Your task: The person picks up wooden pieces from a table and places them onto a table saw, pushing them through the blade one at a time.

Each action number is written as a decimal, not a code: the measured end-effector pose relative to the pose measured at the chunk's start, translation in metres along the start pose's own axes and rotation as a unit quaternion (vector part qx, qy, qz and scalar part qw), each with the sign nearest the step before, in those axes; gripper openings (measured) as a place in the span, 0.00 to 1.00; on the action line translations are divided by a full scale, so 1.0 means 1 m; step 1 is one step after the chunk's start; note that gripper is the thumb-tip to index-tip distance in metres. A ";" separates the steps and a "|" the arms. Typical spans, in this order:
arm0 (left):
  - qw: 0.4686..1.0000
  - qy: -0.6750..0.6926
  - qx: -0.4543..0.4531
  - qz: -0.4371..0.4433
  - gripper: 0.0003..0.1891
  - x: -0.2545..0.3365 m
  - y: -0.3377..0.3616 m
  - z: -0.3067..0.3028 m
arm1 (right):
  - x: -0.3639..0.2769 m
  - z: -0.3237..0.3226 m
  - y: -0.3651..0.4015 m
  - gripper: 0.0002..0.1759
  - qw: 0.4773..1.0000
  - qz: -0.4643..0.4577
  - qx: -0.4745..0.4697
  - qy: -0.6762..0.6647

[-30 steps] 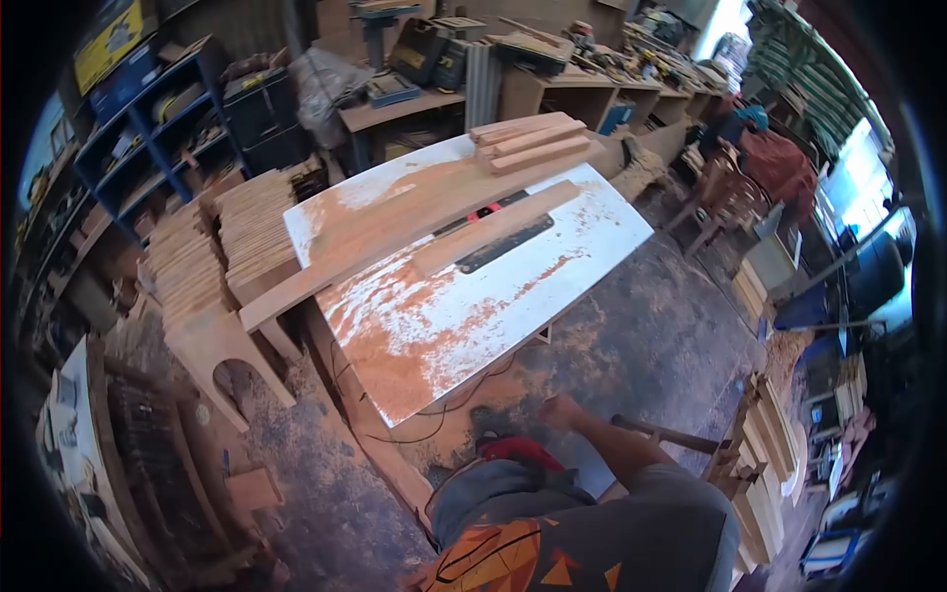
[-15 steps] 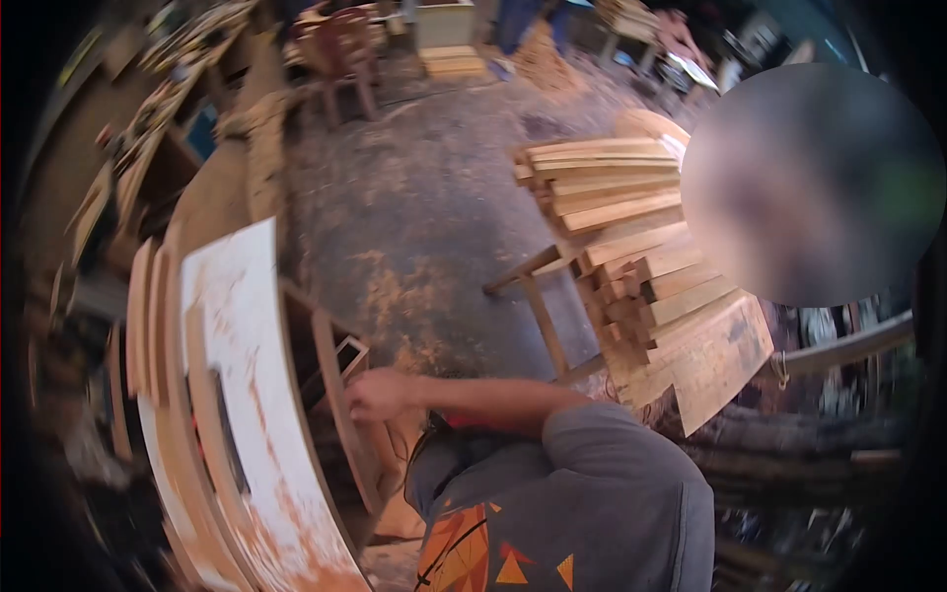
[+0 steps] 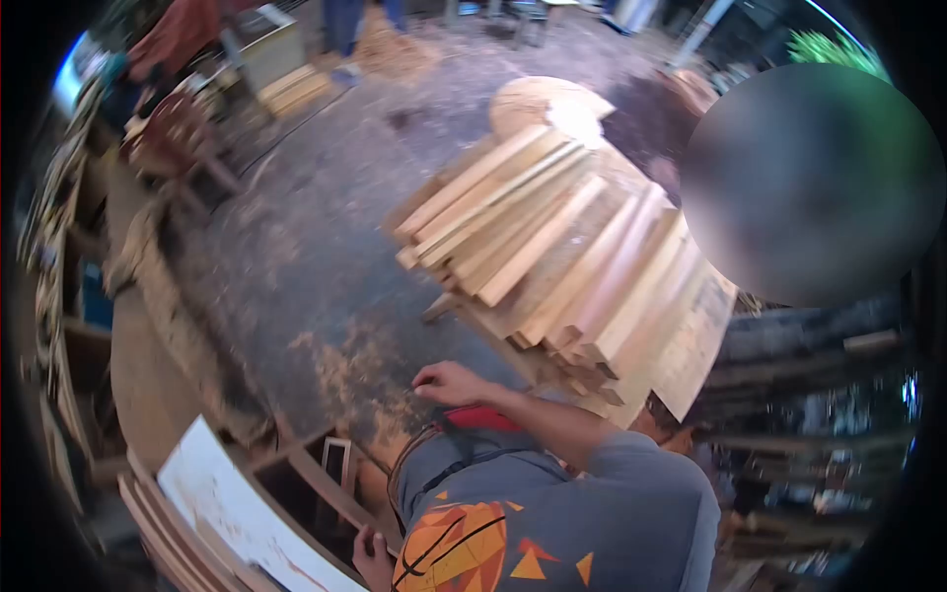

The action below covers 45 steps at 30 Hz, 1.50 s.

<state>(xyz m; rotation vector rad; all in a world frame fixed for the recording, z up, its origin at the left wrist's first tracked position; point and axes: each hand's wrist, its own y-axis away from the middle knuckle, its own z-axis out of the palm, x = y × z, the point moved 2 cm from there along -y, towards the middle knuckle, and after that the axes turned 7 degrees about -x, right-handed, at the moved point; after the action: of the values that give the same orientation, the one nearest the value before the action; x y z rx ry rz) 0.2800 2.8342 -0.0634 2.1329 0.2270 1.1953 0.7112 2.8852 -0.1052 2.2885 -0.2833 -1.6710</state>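
My right hand (image 3: pixel 449 383) is in the air over the sawdust-strewn floor, at the near side of a stack of wooden strips. Its fingers are loosely bent, with nothing seen between them. My left hand (image 3: pixel 373 560) is low in the view, its fingertips at the wooden edge frame (image 3: pixel 330 485) of the workbench and partly hidden by my shirt. Beside it lies a white board (image 3: pixel 242 508) dusted with sawdust. Long brown wooden strips (image 3: pixel 163 523) lie along the board's outer side.
Planed wooden strips (image 3: pixel 538 232) are piled on a low table to the right. A round wooden piece (image 3: pixel 533 99) sits beyond them. A red chair (image 3: pixel 182 138), a sawdust heap (image 3: pixel 390 47) and a cluttered side bench (image 3: pixel 74 296) surround the floor. A blurred patch hides the upper right.
The view has swung right, bringing the strip pile toward the centre. My right hand has moved away from the bench frame, and my left hand has come into view at the bench edge.
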 end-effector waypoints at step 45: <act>0.963 0.080 0.258 -0.022 0.14 0.305 -0.317 -0.105 | -0.343 0.049 -0.597 0.12 0.587 -0.121 -0.763 0.242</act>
<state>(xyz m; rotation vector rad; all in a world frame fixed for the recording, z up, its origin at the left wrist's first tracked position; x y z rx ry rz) 0.4201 3.2610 -0.0154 2.4473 0.7227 1.3981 0.5517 3.5514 -0.0193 1.1530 1.1751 -0.5487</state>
